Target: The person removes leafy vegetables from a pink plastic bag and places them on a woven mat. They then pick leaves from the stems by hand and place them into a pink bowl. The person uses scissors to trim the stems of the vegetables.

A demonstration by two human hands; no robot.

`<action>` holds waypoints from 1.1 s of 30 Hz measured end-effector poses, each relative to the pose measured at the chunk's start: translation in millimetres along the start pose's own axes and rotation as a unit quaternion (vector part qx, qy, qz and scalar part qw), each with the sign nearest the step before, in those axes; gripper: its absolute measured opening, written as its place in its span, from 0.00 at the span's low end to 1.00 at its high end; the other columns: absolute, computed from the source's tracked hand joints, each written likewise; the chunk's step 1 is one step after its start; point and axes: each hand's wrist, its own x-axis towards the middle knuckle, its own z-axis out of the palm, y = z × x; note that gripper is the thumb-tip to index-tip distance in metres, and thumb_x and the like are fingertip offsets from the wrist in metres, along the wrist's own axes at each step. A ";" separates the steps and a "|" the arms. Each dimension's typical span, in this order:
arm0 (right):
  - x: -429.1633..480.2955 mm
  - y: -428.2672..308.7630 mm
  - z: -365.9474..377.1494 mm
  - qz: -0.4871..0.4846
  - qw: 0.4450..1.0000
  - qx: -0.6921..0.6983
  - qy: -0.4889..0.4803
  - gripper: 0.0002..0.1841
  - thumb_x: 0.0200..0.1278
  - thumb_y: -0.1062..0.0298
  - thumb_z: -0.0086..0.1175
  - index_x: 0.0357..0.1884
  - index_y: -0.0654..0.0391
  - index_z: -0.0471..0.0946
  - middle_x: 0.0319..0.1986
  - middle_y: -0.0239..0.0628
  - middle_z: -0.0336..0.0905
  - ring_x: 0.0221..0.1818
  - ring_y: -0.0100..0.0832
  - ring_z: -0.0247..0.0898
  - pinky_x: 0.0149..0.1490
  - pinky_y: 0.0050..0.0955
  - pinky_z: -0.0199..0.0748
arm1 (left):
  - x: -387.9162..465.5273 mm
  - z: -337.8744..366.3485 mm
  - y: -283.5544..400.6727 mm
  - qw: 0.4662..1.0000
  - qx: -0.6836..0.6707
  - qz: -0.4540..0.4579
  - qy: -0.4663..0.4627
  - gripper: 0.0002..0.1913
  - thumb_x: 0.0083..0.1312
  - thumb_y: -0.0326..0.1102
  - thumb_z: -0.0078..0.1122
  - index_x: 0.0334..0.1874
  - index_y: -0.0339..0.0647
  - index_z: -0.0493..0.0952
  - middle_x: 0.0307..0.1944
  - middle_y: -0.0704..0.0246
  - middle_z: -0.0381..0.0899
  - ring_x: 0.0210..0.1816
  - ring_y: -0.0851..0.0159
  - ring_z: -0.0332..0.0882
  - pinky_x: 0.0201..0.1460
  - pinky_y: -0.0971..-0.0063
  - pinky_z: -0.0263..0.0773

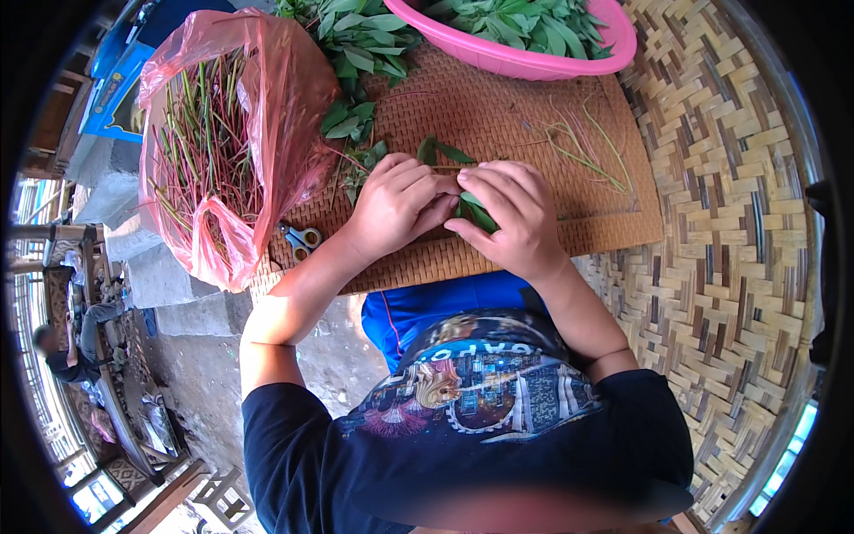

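Observation:
Over the woven mat (427,260) my two hands nearly meet. My left hand (400,200) has its fingers curled at a thin green stem, with thumb and forefinger pinched together. My right hand (514,213) has its fingertips at the same stem; green leaves (479,213) show under its fingers, and more leaves (454,152) lie just beyond. A translucent pink plastic bag (287,100) full of reddish and green stems (207,133) stands at the left. Beside my left forearm lie scissors (301,240). Several loose stems (587,160) are on the mat at the right.
A pink plastic basin (507,61) of leaves (534,27) sits at the mat's far edge, with a leafy pile (367,40) left of it. A woven bamboo wall (720,200) rises at the right. Concrete blocks (173,274) are at the left; a person (73,354) sits farther off.

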 end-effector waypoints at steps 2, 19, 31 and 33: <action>-1.0 -1.1 0.9 -0.020 0.999 -0.029 0.001 0.22 0.60 0.64 0.82 0.57 0.56 0.89 0.49 0.35 0.93 0.56 0.41 0.88 0.70 0.50 0.78 | 0.0 1.0 -0.5 1.000 0.005 -0.007 -0.003 0.12 0.64 0.32 0.81 0.48 0.43 0.86 0.34 0.69 0.83 0.39 0.56 0.85 0.54 0.57 0.78; 10.4 37.8 -24.4 0.194 0.887 0.416 0.045 0.05 0.77 0.74 0.71 0.49 0.61 0.90 0.48 0.38 0.85 0.49 0.31 0.81 0.58 0.31 0.78 | -15.1 -3.8 -33.9 0.925 -0.316 -0.208 0.044 0.04 0.85 0.31 0.66 0.53 0.40 0.82 0.46 0.69 0.82 0.50 0.63 0.82 0.61 0.66 0.77; 170.0 107.2 -71.2 0.047 0.974 -0.172 0.140 0.23 0.75 0.64 0.75 0.68 0.58 0.87 0.69 0.44 0.84 0.69 0.46 0.79 0.73 0.46 0.77 | -19.6 -18.4 -64.6 0.848 -0.451 -0.152 0.235 0.07 0.93 0.35 0.54 0.63 0.42 0.75 0.53 0.65 0.84 0.49 0.71 0.81 0.60 0.71 0.78; 161.4 100.8 -62.3 -0.019 0.966 -0.206 0.155 0.28 0.73 0.59 0.76 0.73 0.53 0.84 0.78 0.43 0.75 0.79 0.51 0.69 0.82 0.52 0.66 | -19.4 -16.2 -64.5 0.845 -0.465 -0.142 0.222 0.07 0.93 0.35 0.54 0.63 0.42 0.74 0.54 0.64 0.84 0.50 0.70 0.82 0.61 0.70 0.79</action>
